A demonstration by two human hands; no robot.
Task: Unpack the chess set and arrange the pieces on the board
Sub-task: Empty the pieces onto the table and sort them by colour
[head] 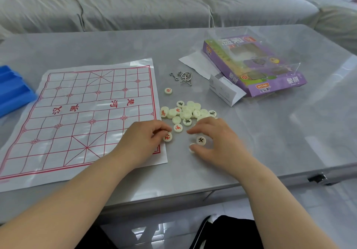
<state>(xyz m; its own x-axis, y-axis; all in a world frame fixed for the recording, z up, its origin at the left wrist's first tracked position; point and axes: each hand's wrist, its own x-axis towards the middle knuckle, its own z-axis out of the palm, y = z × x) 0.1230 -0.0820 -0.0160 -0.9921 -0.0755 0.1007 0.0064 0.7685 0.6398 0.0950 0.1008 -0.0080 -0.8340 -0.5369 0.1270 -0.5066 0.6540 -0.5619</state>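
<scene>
Got the left hand [144,138] lying over the near right corner of the board [87,113], forearm slanting in across the sheet, fingers curled and pinching a red-marked piece [167,137] just off the board's right edge. Then the right hand [218,138], arched claw-like over a black-marked piece [201,140] on the table [289,132], thumb tip touching a pale piece [192,148]. Kinda blurry there, so can't tell if anything's actually gripped.

Just beyond both hands, the pile [188,111] heaped beside the board's right edge, plus a lone piece [168,91] a bit farther out. Past that, a wire puzzle [183,77] and the purple box [270,78] lying open toward the far right. Over on the left, a blue tray [11,90] right up against the sheet. Plain grey tabletop right of the right hand, running out to the table's edge.
</scene>
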